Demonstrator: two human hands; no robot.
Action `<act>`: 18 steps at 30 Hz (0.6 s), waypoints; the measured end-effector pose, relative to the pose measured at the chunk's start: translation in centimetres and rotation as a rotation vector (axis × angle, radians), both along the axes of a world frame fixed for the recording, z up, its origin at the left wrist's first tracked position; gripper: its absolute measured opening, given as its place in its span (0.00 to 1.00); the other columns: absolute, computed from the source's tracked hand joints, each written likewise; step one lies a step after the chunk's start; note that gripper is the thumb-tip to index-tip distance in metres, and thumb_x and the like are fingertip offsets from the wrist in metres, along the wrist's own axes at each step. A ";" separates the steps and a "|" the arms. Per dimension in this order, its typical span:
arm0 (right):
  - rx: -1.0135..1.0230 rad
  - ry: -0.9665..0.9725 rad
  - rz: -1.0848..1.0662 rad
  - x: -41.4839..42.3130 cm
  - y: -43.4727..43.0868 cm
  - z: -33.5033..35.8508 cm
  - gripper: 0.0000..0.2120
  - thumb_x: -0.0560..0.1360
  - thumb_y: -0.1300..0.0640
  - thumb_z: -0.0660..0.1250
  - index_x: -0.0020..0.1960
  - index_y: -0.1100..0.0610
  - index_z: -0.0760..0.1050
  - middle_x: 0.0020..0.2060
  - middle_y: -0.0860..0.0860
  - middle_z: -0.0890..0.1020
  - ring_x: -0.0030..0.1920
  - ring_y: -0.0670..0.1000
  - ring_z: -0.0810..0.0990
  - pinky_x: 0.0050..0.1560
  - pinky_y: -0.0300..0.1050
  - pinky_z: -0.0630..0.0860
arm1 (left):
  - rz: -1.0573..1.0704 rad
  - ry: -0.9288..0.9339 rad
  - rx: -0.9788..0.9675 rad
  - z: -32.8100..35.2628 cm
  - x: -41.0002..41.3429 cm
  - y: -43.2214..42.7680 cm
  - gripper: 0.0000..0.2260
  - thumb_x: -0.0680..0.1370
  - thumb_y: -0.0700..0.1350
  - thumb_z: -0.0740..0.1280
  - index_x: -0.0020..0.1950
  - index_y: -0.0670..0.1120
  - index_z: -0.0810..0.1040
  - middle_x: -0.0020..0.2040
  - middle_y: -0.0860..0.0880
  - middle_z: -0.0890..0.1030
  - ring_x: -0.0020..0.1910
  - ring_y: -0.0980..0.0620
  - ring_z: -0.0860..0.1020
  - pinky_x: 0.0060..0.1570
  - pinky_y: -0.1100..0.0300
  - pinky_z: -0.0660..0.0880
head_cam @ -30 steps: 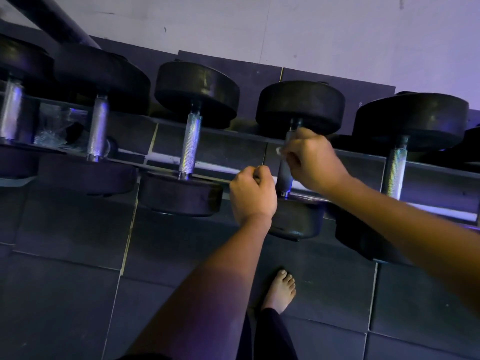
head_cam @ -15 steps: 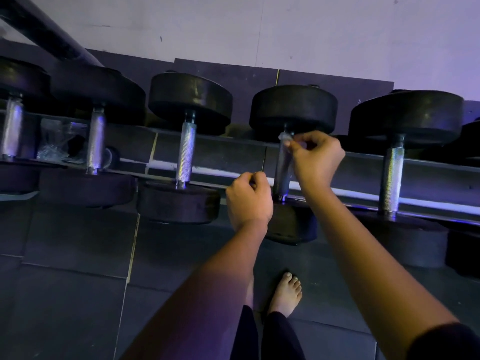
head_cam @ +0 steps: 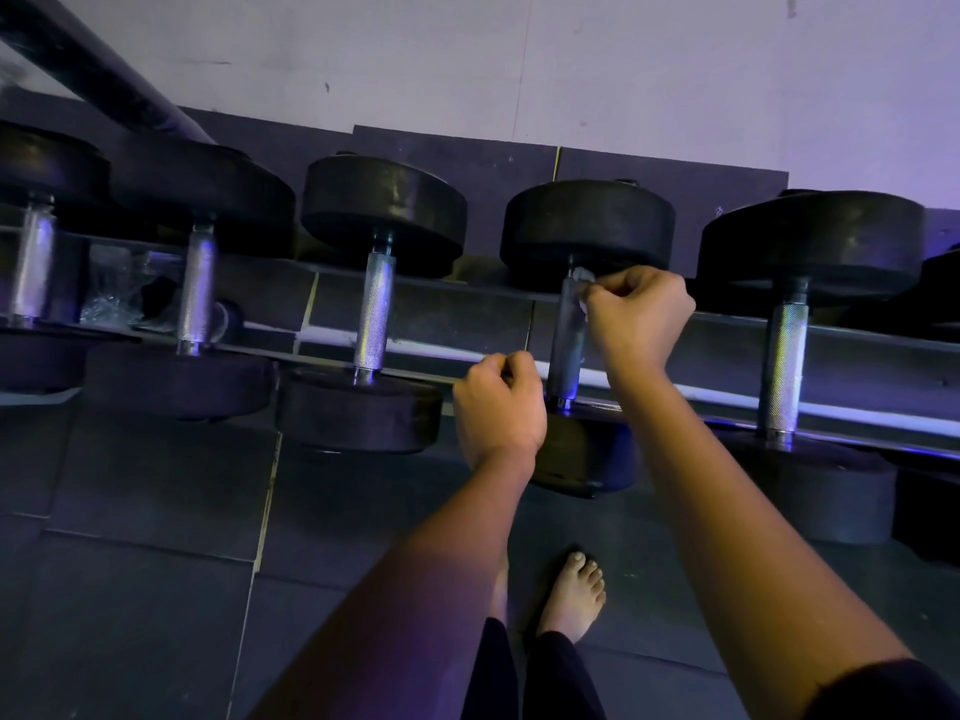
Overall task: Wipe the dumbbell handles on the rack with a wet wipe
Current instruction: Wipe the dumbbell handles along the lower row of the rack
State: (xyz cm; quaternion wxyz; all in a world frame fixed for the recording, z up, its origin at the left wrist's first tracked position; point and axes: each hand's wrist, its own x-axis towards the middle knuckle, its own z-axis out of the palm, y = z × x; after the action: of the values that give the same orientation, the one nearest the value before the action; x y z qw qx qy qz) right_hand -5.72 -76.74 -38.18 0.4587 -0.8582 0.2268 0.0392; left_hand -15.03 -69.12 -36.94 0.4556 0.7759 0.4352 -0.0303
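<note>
Pinching wet wipe (head_cam: 583, 277) against dumbbell handle (head_cam: 565, 345) with right hand (head_cam: 641, 317); clenching left hand (head_cam: 498, 407), seemingly empty, before rack rail (head_cam: 426, 356).

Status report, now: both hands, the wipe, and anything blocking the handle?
Left hand curled by the rack rail, nothing seen in it. Right hand pinches wet wipe at top of fourth dumbbell handle. Nothing blocks it.

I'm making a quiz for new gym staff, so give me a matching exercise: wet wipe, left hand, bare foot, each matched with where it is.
Things:
1 wet wipe
2 left hand
3 bare foot

Places:
A on the floor mat
B fisted by the rack rail
C pinched by the right hand at the top of a dumbbell handle

Pairs: 1-C, 2-B, 3-A.
</note>
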 end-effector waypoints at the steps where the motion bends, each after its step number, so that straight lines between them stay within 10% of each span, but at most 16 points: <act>1: -0.006 0.003 0.017 -0.1 -0.1 0.0 0.03 0.68 0.59 0.74 0.37 0.57 0.83 0.32 0.52 0.83 0.36 0.49 0.81 0.45 0.44 0.80 | -0.003 0.004 0.002 0.0 0.0 0.0 0.15 0.80 0.47 0.61 0.40 0.41 0.81 0.33 0.45 0.79 0.29 0.55 0.73 0.27 0.62 0.68; 18: -0.145 0.305 0.436 -5.5 -3.0 -0.4 0.06 0.66 0.58 0.76 0.35 0.60 0.82 0.35 0.57 0.82 0.41 0.55 0.81 0.45 0.55 0.80 | 0.037 0.011 -0.004 -0.2 0.2 -0.2 0.15 0.78 0.47 0.62 0.39 0.41 0.82 0.36 0.45 0.82 0.36 0.49 0.79 0.29 0.64 0.67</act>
State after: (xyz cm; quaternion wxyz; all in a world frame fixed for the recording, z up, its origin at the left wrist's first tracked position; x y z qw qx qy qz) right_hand -11.27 -79.76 -38.53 0.3375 -0.9015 0.1053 0.2495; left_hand -14.82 -69.27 -37.10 0.4550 0.7668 0.4519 -0.0272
